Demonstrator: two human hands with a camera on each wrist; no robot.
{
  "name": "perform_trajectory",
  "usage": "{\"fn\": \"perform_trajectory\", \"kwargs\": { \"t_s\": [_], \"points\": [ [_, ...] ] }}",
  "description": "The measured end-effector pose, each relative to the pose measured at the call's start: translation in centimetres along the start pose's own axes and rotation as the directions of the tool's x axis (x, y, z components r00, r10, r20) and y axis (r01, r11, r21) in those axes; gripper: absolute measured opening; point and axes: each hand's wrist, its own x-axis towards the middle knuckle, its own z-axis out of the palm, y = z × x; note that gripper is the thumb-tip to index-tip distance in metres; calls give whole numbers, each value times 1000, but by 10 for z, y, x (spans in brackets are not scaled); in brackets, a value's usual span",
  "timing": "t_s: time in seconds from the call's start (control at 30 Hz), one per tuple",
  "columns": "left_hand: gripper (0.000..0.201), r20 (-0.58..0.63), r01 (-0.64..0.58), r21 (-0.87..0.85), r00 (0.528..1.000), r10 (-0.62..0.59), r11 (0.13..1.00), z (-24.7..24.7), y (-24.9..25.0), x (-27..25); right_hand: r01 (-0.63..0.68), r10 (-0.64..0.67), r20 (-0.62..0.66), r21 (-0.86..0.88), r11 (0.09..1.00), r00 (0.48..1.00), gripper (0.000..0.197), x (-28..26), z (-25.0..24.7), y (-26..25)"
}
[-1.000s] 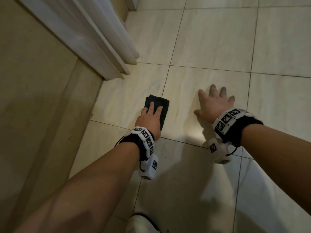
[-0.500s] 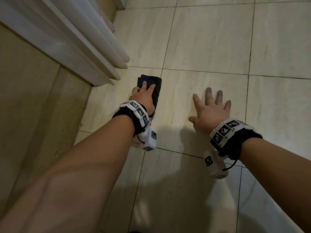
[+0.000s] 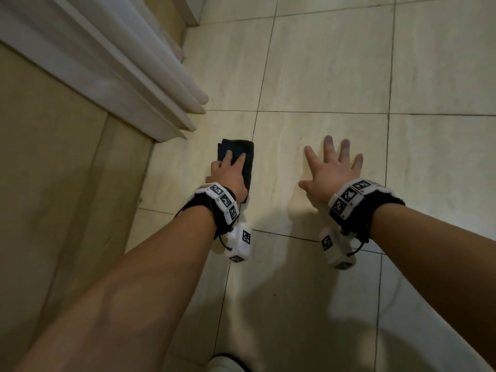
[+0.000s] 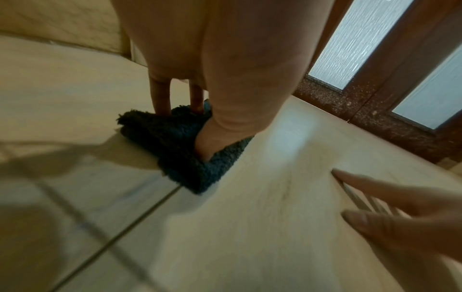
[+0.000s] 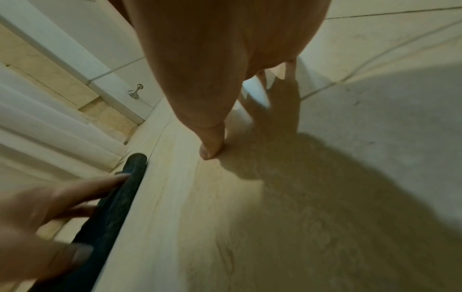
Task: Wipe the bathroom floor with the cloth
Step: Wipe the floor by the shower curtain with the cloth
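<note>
A folded dark cloth (image 3: 243, 151) lies flat on the pale tiled floor (image 3: 322, 76), just right of the white door frame. My left hand (image 3: 229, 171) presses down on it with straight fingers; the left wrist view shows the thumb and fingertips sunk into the fluffy cloth (image 4: 180, 146). My right hand (image 3: 332, 167) lies flat on the bare tile to the right of the cloth, fingers spread, holding nothing. In the right wrist view the cloth (image 5: 117, 199) shows edge-on under the left hand (image 5: 47, 199).
A white moulded door frame (image 3: 128, 84) and a beige wall panel (image 3: 53, 197) border the floor on the left. A metal door stop (image 5: 135, 92) sits on the white skirting. A brown door with frosted glass (image 4: 390, 65) stands beyond the floor.
The left hand first pushed the cloth away towards the door frame, then pulled it back a little towards me. The right hand stayed planted on the tile.
</note>
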Motion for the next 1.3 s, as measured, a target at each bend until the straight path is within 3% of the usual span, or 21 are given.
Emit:
{"fn": "perform_trajectory", "kwargs": {
  "t_s": [0.27,0.5,0.67,1.0,1.3],
  "points": [
    [93,-18,-35,30,999,35,999,34,-16,-35,16,-16,9,-12,1000,1000,86,-5,-7,2],
    [97,-20,-9,43,1000,9,999,28,-55,-21,-29,29,6,-19,999,1000,85,-7,-7,-14],
    [93,-23,16,0,1000,-16,1000,24,-85,-5,115,-119,-69,-58,992,991,91,-2,1,-53],
    [93,-23,132,4,991,-132,991,13,-171,27,84,-84,0,-52,995,996,101,23,10,-76],
    [87,-36,166,4,986,-165,986,6,-180,34,67,-66,40,-18,998,997,103,25,9,-76]
  ]
}}
